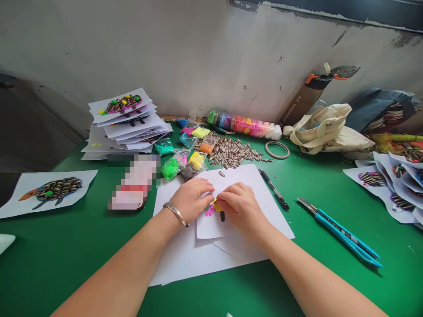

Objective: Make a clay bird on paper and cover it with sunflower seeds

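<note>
A small white sheet (206,230) lies on larger white paper (178,259) in front of me. On it is a figure in modelling clay, with a pink piece (209,211), a yellow piece (217,206) and a black leg-like piece (222,216). My left hand (188,200) rests at the sheet's left side, fingers bent forward and thumb apart, near the pink clay. Over the yellow clay, my right hand (240,207) is pinched at the fingertips; whatever is between them is too small to make out. Part of the figure is hidden by this hand.
Behind the paper lie loose sunflower seeds (231,152) and bagged clay (171,168). A pen (274,188) and a utility knife (343,235), blade out, lie to the right. Finished seed pictures (124,105) are stacked at back left. A tape roll (276,149) sits near a cloth bag (330,132).
</note>
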The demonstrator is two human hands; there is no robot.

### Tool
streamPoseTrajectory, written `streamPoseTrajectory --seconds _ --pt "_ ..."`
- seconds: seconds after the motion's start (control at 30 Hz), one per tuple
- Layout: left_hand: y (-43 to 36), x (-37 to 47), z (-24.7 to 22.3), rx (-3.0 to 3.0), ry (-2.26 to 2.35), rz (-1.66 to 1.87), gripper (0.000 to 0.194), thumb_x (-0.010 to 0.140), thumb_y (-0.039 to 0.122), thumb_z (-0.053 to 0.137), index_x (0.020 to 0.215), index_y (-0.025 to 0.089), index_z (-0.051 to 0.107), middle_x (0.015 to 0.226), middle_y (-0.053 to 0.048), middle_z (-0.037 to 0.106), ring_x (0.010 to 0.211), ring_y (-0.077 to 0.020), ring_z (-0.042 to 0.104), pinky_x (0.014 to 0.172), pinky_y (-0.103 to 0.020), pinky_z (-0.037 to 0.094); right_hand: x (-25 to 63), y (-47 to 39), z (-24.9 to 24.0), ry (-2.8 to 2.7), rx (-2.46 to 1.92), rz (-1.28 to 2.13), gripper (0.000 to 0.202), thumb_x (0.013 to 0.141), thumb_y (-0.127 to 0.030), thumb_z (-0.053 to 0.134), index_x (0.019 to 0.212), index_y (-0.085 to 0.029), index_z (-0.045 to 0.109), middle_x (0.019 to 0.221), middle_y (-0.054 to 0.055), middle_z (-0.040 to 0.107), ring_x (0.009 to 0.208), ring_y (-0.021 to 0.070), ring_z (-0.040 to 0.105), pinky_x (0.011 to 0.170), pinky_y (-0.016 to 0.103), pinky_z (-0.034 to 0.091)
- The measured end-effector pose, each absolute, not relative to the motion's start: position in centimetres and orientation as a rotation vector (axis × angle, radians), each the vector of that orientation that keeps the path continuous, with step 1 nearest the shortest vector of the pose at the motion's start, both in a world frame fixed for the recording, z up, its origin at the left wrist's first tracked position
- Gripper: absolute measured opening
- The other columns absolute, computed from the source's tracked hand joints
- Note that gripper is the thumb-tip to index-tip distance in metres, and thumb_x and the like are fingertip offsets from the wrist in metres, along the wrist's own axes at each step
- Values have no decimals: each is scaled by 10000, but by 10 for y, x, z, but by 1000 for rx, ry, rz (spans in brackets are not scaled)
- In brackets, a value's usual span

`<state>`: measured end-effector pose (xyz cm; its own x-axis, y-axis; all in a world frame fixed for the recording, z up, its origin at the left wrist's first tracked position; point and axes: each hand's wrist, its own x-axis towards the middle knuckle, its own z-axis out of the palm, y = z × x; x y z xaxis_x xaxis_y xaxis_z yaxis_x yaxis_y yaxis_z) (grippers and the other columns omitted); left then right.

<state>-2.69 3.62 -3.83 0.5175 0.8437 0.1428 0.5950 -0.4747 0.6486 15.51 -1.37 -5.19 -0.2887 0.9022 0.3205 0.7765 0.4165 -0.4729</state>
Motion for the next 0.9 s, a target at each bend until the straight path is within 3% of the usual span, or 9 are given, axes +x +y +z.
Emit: streamPoseTrajectory --seconds 0.5,0.7,0.9 --pt "37 -25 -38 2297 1120 560 148 768 185 593 831 227 720 1024 -32 698 1046 -216 616 958 -322 484 152 -15 -47 -2200 -1425 347 174 889 -199 614 737 -246 683 800 8 677 847 186 522 812 351 345" --pt "37 -26 -33 2267 1109 508 121 776 227 628 842 218 729 1064 -38 693 1053 -224 620 954 -327 490 161 -16 -47 -2073 -1404 254 129 854 -201 632 954 -250 698 888 26 692 867 195 534 803 349 358" --pt "37 -27 -29 2218 1136 448 173 762 235 670 916 199 740 1142 -63 671 1106 -237 600 1003 -340 457 165 -20 -48 -2065 -1405 219 143 857 -142 601 778 -223 689 769 12 655 797 173 516 757 319 348"
